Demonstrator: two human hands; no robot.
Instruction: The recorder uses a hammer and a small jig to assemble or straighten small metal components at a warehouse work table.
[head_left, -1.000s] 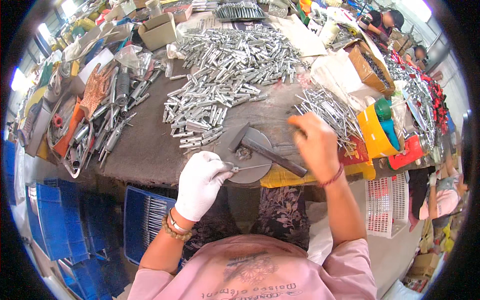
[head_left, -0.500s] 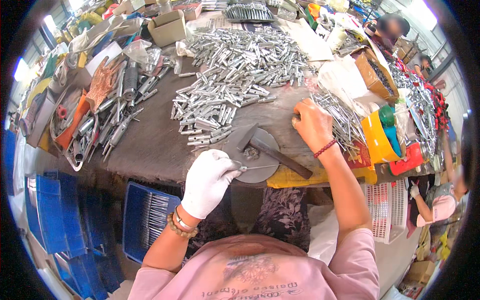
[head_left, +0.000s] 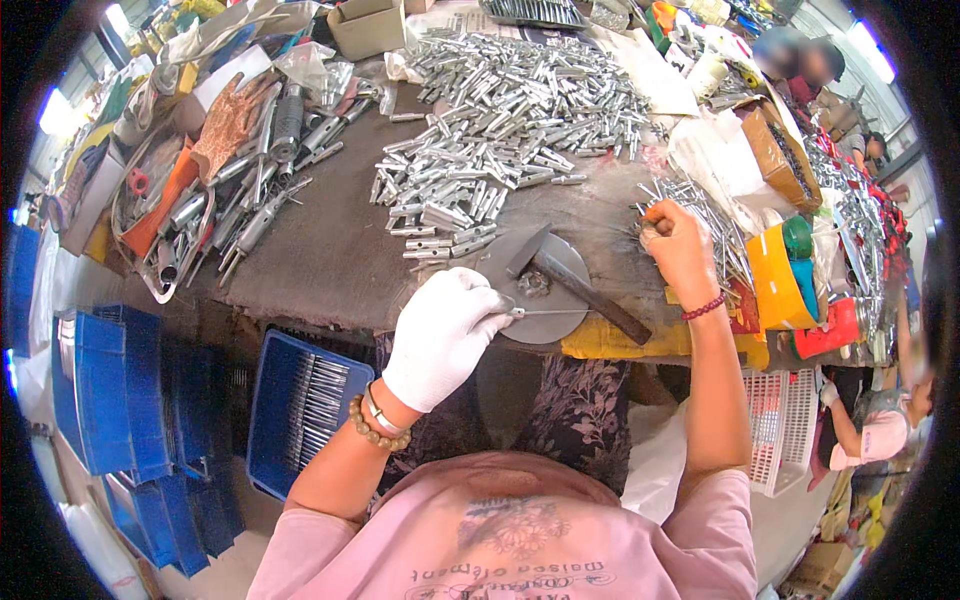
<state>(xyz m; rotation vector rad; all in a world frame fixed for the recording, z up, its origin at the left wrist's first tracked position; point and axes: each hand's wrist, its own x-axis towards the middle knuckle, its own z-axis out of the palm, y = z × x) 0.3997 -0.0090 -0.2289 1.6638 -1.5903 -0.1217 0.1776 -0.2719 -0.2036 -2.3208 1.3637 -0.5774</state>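
Note:
My left hand [head_left: 447,335], in a white glove, pinches a thin metal rod [head_left: 548,312] with a thicker silvery end at the fingertips. The rod points right, over a round grey metal plate [head_left: 560,327] at the bench edge. A hammer [head_left: 585,290] with a dark handle lies across that plate, its head toward the back. My bare right hand [head_left: 680,248] is at the near left side of a pile of thin metal rods [head_left: 728,240]. Its fingers are curled together; whatever they hold is hidden.
A large heap of short silvery metal tubes [head_left: 500,120] covers the bench's middle. Tools and an orange-stained glove [head_left: 228,125] lie at left. A yellow container [head_left: 783,275] and red piece stand at right. Below are a blue bin [head_left: 275,425] of rods and a white basket [head_left: 780,430].
The whole view has shifted, so the bench appears farther right. My right hand has moved right, closer to the thin rods. My left hand still holds its rod over the plate.

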